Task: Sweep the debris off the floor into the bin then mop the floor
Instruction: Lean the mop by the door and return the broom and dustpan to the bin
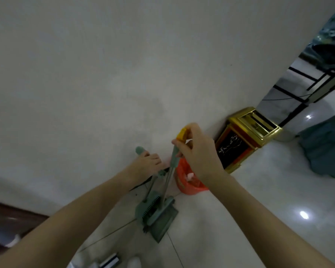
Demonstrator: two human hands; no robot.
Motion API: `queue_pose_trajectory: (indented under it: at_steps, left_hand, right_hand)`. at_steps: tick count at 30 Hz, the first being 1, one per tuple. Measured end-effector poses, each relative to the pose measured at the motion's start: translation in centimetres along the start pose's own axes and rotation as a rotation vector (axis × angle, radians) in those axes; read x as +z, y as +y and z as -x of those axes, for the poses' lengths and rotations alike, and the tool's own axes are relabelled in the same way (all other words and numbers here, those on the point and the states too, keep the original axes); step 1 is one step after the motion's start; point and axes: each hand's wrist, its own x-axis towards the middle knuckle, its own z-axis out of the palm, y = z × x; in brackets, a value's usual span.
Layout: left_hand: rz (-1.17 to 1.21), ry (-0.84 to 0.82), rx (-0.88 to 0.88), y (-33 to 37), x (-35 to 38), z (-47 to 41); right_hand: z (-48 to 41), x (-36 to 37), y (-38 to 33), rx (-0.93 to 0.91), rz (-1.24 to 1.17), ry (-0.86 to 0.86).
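A green dustpan (163,223) stands on the pale tiled floor with a green broom head (150,208) set against it. My left hand (146,161) grips the top of the broom's green handle (140,150) near the wall. My right hand (196,151) pinches the upper end of the dustpan's handle (174,157), just under its yellow cap (182,134). Behind both handles sits an orange bin (190,185) lined with an orange bag, with something pale inside it.
A white wall (124,74) fills the upper view. A gold and black box (244,136) stands against the wall right of the bin. A blue-grey bag (325,149) lies at the far right. Dark furniture (8,219) sits at the lower left.
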Motion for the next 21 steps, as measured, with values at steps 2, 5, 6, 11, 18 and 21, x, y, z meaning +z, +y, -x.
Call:
queue_pose_trajectory:
  at_steps: [2,5,6,11,18,21]
  left_hand:
    - [0.01,-0.012,0.006,-1.3,1.4,-0.8]
    - [0.031,-0.073,0.002,-3.6,3.9,-2.1]
    - [0.027,-0.07,0.002,-4.3,4.5,-2.5]
    - [0.064,-0.106,0.04,-6.4,7.5,-4.6]
    - [0.293,0.025,-0.037,-8.4,10.8,-7.4]
    - [0.484,0.016,-0.184,-8.8,11.8,-7.8]
  right_hand:
    - [-1.3,1.4,0.8,-0.015,0.021,0.001]
    - [-3.4,3.1,1.7,-0.01,0.024,0.006]
    - [-4.0,3.5,1.9,-0.013,0.025,0.012]
    - [-6.6,5.4,3.2,-0.032,0.056,0.06]
    - [-8.0,6.1,5.5,-0.003,0.052,0.125]
    - [-8.4,6.6,5.7,-0.029,0.063,0.147]
